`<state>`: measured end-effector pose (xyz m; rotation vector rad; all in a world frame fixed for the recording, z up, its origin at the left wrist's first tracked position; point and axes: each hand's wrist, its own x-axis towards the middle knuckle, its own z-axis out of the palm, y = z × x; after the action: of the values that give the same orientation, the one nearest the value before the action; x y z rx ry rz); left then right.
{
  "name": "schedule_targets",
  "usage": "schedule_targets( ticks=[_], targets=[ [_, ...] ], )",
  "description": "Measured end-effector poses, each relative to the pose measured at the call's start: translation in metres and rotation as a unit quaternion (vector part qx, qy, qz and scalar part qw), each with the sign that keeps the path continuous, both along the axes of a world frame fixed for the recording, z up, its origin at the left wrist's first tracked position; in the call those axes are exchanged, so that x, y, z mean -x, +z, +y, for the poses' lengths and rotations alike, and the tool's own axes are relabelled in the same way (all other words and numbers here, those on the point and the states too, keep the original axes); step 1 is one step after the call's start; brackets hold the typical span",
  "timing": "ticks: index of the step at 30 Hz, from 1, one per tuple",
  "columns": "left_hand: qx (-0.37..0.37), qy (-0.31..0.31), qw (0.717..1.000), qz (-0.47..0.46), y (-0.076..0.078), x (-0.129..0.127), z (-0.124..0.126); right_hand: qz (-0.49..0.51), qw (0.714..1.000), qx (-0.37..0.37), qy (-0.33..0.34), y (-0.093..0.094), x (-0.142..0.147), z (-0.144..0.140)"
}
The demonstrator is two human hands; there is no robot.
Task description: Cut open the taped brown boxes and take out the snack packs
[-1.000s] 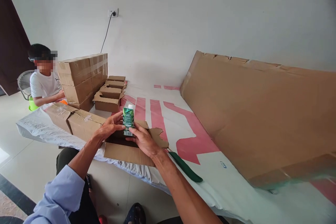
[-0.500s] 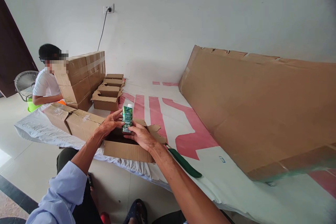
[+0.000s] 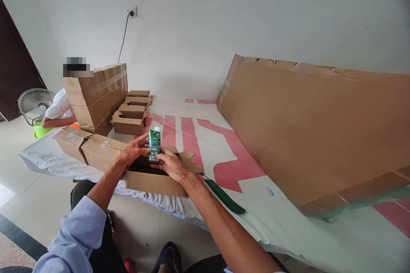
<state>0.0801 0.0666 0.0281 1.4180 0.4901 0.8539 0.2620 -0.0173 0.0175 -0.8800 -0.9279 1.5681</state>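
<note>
Both hands grip a small green drink carton (image 3: 154, 143) with a white cap, its printed side facing me. My left hand (image 3: 136, 150) has its fingers against the left side of the carton. From the lower right, my right hand (image 3: 171, 163) pinches the carton near its bottom. Directly under the hands is an open cardboard box (image 3: 156, 183), flaps spread, its dark inside mostly hidden by my hands. To the right of the box lies a dark green curved object (image 3: 226, 197), its narrow end close to the box flap.
Taped boxes (image 3: 102, 151) stand left of the open one, with a taller stack (image 3: 92, 98) behind. Several opened boxes (image 3: 130, 123) line up beyond. A large cardboard sheet (image 3: 307, 136) leans at right. A person (image 3: 60, 108) sits behind the stack near a fan (image 3: 35, 104).
The person behind the stack has lowered their head and moved right, so the boxes hide more of them. My hands and the carton keep nearly the same place; the view shifts slightly.
</note>
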Motion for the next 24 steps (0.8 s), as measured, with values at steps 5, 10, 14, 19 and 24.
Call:
schedule_targets(
  ticks=[5, 10, 14, 19, 24],
  targets=[
    [-0.001, 0.002, 1.0, 0.013, 0.003, 0.001, -0.003, -0.007, 1.0, -0.011, 0.003, -0.003, -0.001, 0.001],
    [-0.003, -0.001, 1.0, 0.02, 0.008, 0.002, -0.009, 0.002, 1.0, -0.022, -0.001, -0.003, -0.001, -0.004],
    [-0.017, 0.007, 1.0, 0.025, 0.012, 0.001, -0.018, 0.002, 0.999, -0.041, -0.022, -0.001, -0.001, -0.01],
    [-0.129, 0.049, 0.982, 0.129, 0.019, 0.005, -0.041, -0.008, 0.994, -0.072, -0.078, 0.003, -0.009, -0.02],
    [-0.294, -0.007, 0.87, 0.395, 0.029, 0.01, -0.078, -0.013, 0.981, -0.091, -0.171, 0.008, -0.038, -0.032]
  ],
)
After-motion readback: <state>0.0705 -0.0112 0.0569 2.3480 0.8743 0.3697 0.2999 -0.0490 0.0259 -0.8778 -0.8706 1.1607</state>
